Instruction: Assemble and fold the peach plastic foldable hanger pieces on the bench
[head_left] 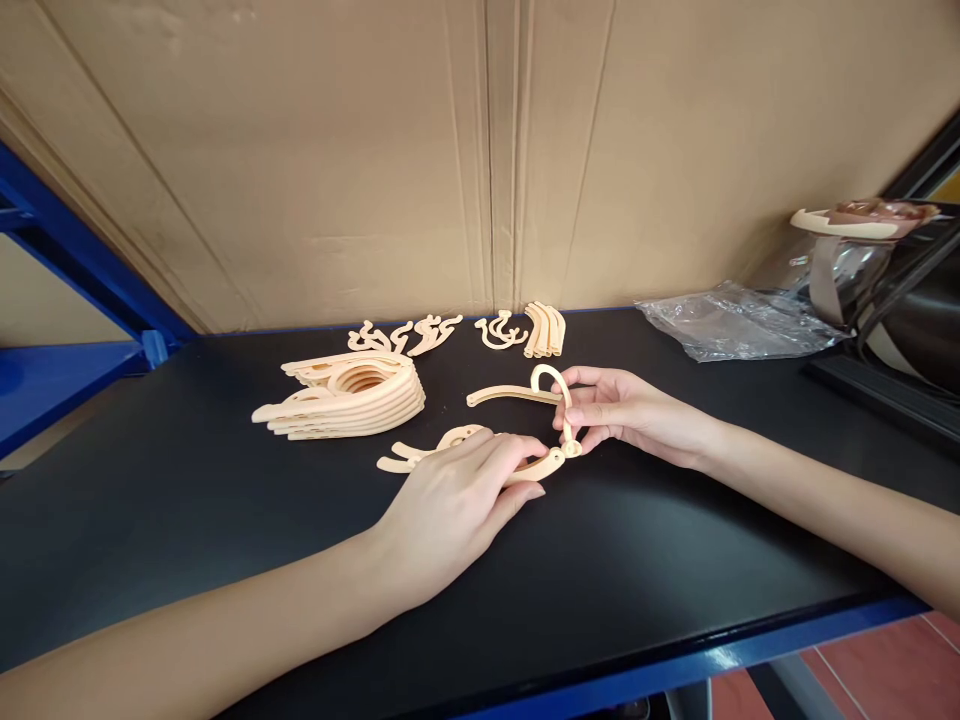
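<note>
My left hand [457,490] is closed over pale cream plastic hanger arms [544,467], which look like folding-hanger parts; their forked ends [397,462] stick out to the left from under the palm. Pinched between the fingers of my right hand [630,412] is a cream hanger hook [564,390], its curve upward. The hook's round base [571,448] touches or nearly touches the tip of the hanger arms. A slim curved bar [499,394] reaches left from behind the hook; whether my right fingers hold it too I cannot tell.
A stack of cream hanger pieces [360,420] sits left of my hands. Behind lie loose hooks [375,338] and several curved bars [546,330]. Clear plastic bags [739,325] and a dark object are at right. Cardboard [337,150] backs the black table [637,590] with blue edging.
</note>
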